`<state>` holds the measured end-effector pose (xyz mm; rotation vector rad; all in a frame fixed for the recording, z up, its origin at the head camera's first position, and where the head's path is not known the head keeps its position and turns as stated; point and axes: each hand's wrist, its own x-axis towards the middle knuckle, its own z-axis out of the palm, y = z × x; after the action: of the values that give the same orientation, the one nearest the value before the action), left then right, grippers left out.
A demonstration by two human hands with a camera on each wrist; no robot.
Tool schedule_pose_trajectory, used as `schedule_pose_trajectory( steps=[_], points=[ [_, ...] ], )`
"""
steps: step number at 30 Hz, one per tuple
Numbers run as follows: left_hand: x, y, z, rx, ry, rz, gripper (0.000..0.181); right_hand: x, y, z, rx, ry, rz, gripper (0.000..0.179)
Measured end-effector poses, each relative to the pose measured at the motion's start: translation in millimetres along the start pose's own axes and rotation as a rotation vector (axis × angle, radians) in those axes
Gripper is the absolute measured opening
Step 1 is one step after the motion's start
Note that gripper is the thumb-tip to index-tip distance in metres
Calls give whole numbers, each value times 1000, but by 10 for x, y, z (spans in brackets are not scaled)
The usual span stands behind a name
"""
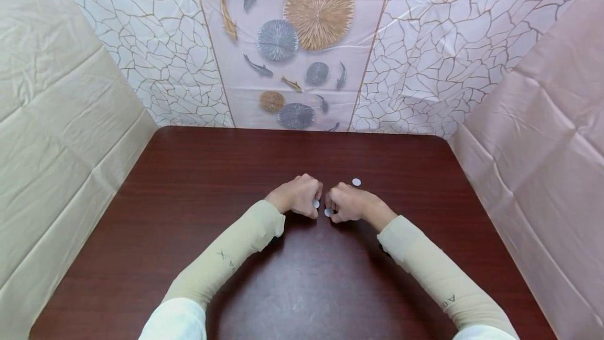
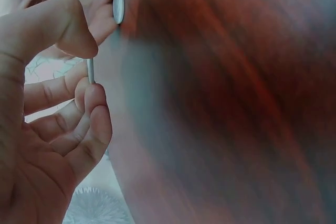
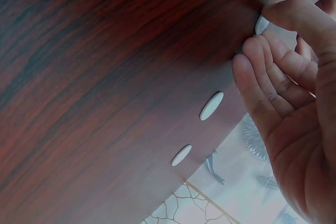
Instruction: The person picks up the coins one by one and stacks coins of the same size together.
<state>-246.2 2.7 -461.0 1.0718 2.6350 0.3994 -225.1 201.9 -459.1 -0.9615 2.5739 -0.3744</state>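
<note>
My left hand [image 1: 300,194] pinches a thin white round disc [image 1: 315,203] between thumb and fingertips, and the left wrist view shows that disc [image 2: 91,71] edge-on. Facing it from a short distance, my right hand [image 1: 351,203] pinches a second white disc [image 1: 329,212] the same way. In the right wrist view, this disc [image 3: 261,24] sits between thumb tip and fingertips, close over the table. Another white disc [image 1: 356,182] lies flat on the table just beyond the right hand. The right wrist view has two lying discs, a nearer one [image 3: 211,106] and a farther one [image 3: 181,155].
The dark reddish-brown wooden table [image 1: 302,287] extends under both forearms. Patterned cloth [image 1: 278,41] with fish and round motifs hangs along its back edge. Plain pale cloth [image 1: 52,119] stands at the left side, and pinkish cloth [image 1: 533,119] at the right.
</note>
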Motion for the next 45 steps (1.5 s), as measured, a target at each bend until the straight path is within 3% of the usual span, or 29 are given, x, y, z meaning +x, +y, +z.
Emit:
schedule_pose_trajectory(
  steps=[15, 25, 33, 40, 45],
  points=[
    [-4, 142, 185, -81, 15, -67, 29, -13, 47, 35, 7, 75, -60, 12],
    [26, 142, 299, -65, 100, -79, 28, -13, 42, 57, 14, 93, -71, 12],
    [42, 181, 321, -80, 108, -91, 27, -30, 61, 57, 32, 102, -60, 11],
    [34, 204, 344, -63, 160, -83, 25, -33, 56, 57, 33, 126, -102, 11],
    [-1, 204, 344, -84, 156, -100, 25, -35, 37, 56, 54, 113, -72, 12]
  ],
)
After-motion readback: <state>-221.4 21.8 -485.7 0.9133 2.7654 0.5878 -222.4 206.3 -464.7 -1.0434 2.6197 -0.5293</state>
